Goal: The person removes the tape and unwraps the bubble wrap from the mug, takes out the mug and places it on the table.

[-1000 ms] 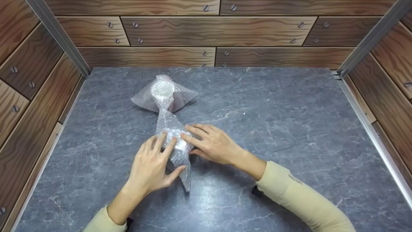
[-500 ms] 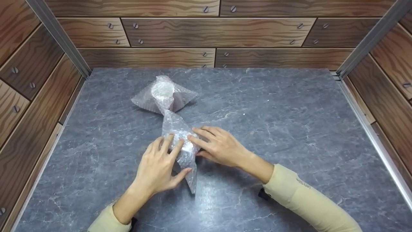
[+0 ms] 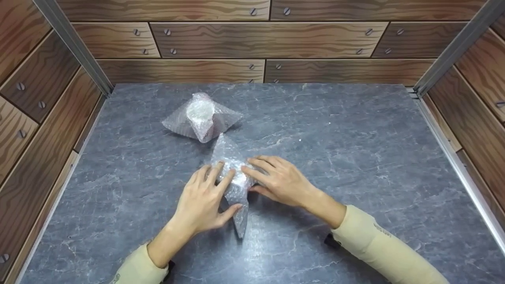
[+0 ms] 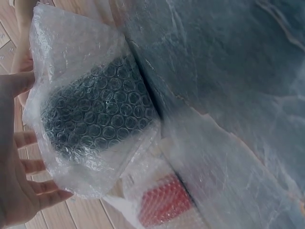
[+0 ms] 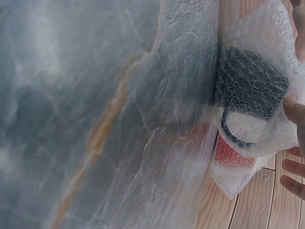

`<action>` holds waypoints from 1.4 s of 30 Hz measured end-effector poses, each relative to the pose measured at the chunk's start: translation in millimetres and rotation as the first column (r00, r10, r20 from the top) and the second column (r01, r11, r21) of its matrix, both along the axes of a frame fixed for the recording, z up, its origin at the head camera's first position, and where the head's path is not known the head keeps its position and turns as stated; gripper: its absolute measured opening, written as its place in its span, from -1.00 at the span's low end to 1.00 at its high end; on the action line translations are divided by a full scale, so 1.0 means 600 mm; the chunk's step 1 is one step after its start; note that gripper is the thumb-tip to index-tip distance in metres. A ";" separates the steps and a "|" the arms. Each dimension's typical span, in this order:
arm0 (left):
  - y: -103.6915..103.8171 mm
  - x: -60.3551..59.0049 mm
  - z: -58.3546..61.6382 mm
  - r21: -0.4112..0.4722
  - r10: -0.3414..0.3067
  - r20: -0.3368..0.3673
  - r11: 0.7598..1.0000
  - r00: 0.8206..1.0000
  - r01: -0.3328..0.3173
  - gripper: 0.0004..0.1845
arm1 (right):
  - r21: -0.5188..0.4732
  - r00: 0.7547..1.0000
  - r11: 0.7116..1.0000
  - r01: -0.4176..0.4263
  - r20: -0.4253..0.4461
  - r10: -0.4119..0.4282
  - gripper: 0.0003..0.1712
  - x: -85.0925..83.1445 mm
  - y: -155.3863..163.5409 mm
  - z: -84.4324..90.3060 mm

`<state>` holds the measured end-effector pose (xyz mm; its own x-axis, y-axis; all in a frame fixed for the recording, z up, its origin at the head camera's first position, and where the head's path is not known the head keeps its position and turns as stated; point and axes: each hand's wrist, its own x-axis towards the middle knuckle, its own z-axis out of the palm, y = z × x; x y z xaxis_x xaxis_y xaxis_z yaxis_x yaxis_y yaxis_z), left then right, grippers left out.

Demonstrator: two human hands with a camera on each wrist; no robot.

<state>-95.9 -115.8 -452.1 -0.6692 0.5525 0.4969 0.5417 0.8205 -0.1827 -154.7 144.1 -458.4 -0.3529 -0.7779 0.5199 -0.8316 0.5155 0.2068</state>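
Compared with a second ago, the near bubble-wrap bundle [image 3: 232, 177] has moved to the right and away from the far wrapped bundle [image 3: 202, 116]; the plastic tail that joined them is now separated, so the two parcels lie apart on the grey marble table [image 3: 355, 157]. The left hand [image 3: 203, 203] and the right hand [image 3: 282, 181] keep pressing the near bundle, fingers almost straight and thumbs tucked against its sides. The wrap is clear, crinkled and shiny; a dark round object shows inside.
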 end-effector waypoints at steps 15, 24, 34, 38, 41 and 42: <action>0.010 -0.021 -0.003 0.018 -0.043 0.031 0.999 0.999 0.042 -0.16 | -0.045 1.000 0.999 0.000 -0.013 -0.001 -0.38 0.005 0.019 0.005; 0.023 -0.030 -0.004 0.095 -0.075 0.103 0.993 0.992 0.065 -0.17 | -0.066 1.000 0.998 0.017 -0.023 -0.018 -0.40 0.006 0.032 0.008; 0.046 -0.045 0.000 0.111 -0.098 0.156 0.990 0.983 0.081 -0.19 | -0.058 0.997 0.996 0.072 0.020 -0.071 -0.38 0.008 0.054 0.010; 0.052 -0.052 -0.002 0.099 -0.104 0.158 0.991 0.982 0.089 -0.20 | -0.060 0.996 0.995 0.082 0.023 -0.080 -0.38 0.007 0.061 0.009; 0.058 -0.059 -0.002 0.089 -0.116 0.155 0.991 0.981 0.103 -0.20 | -0.066 0.996 0.994 0.084 0.021 -0.083 -0.41 0.006 0.067 0.009; 0.060 -0.062 -0.001 0.086 -0.120 0.154 0.990 0.981 0.108 -0.19 | -0.066 0.996 0.994 0.088 0.020 -0.087 -0.41 0.005 0.070 0.010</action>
<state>-133.0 -79.6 -452.9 -0.6776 0.5941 0.4335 0.6494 0.7600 -0.0264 -151.4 186.0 -452.5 -0.4272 -0.7071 0.5635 -0.7857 0.5987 0.1556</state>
